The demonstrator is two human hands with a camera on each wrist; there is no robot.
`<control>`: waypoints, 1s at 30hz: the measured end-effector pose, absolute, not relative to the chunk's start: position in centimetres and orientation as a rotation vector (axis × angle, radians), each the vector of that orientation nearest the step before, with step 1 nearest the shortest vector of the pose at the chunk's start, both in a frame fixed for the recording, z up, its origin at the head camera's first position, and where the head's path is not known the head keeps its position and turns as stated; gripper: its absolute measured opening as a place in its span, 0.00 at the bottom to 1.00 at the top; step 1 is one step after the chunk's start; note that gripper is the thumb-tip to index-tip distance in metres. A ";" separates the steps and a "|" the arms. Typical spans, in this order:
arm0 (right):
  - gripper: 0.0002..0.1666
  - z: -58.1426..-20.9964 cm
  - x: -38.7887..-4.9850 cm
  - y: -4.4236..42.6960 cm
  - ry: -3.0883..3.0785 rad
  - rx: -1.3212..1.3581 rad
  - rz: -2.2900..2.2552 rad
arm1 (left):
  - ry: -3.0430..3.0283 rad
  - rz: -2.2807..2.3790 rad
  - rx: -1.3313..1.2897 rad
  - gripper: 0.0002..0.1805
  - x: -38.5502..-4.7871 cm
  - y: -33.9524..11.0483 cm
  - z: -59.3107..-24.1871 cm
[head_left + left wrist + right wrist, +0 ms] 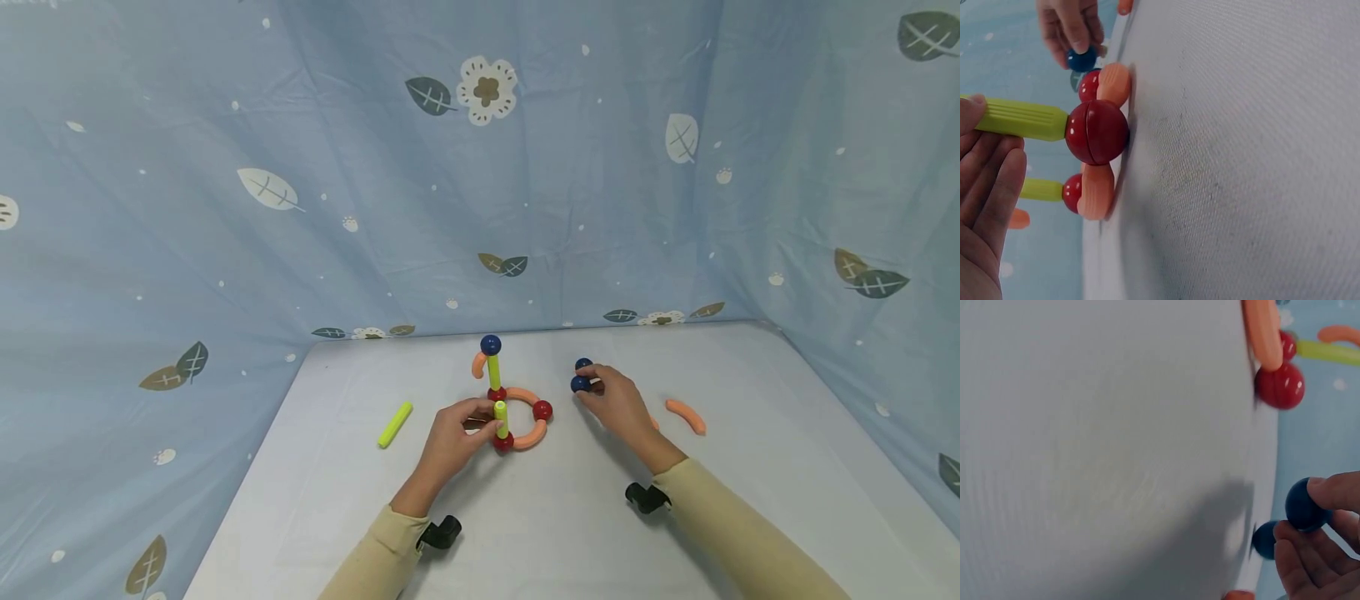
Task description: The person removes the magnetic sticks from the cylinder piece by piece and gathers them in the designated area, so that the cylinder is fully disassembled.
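My left hand (459,435) pinches a lime-green rod (1029,119) that stands on a red ball (1097,131), the nearest ball of a ring. Orange curved rods (522,396) and red balls (542,410) make up this ring. On its far red ball (497,395) another green rod (493,372) rises, topped by a blue ball (491,345). To the right of the ring, my right hand (617,403) pinches a blue ball (1305,505) between thumb and fingers. A second blue ball (1264,540) lies just behind it on the table.
A loose green rod (395,425) lies on the white table (330,517) at the left. One orange curved piece (686,416) is right of my right hand, another (478,365) behind the ring. A blue patterned cloth (420,225) hangs behind the table.
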State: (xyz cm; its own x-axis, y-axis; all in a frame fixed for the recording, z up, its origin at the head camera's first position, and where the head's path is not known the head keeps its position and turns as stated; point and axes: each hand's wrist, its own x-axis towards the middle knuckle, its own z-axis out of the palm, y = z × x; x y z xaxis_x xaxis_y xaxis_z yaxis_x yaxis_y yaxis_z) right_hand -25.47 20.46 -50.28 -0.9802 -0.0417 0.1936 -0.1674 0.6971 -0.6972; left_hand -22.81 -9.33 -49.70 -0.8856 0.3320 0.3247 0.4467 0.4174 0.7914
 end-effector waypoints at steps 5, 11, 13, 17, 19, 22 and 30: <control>0.23 -50.9 -26.0 21.3 -2.771 0.180 1.059 | -2.553 -1.479 -0.698 0.11 -22.8 -9.3 -49.7; 0.21 -51.5 -26.4 21.7 -2.763 0.209 0.960 | -2.560 -1.475 -0.700 0.11 -22.8 -9.4 -49.7; 0.20 -51.6 -26.5 21.8 -2.771 0.204 0.928 | -2.559 -1.476 -0.700 0.11 -22.8 -9.4 -49.7; 0.20 -51.7 -26.6 21.8 -2.792 0.187 0.899 | -2.559 -1.483 -0.699 0.12 -22.7 -9.4 -49.6; 0.21 -51.7 -26.6 21.8 -2.800 0.175 0.897 | -2.558 -1.488 -0.698 0.12 -22.7 -9.4 -49.6; 0.21 -51.6 -26.6 21.7 -2.809 0.164 0.899 | -2.554 -1.491 -0.698 0.12 -22.7 -9.4 -49.6; 0.22 -51.6 -26.7 21.7 -2.834 0.131 0.917 | -2.554 -1.495 -0.694 0.11 -22.7 -9.4 -49.7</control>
State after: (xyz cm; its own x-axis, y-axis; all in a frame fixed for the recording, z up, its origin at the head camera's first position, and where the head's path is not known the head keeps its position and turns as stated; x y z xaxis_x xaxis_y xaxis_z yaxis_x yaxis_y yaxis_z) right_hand -26.66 21.68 -51.58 -0.9834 -0.0340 0.1780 -0.1318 0.8082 -0.5739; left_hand -22.73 -9.38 -49.68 -0.8908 0.3329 0.3092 0.4326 0.4136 0.8011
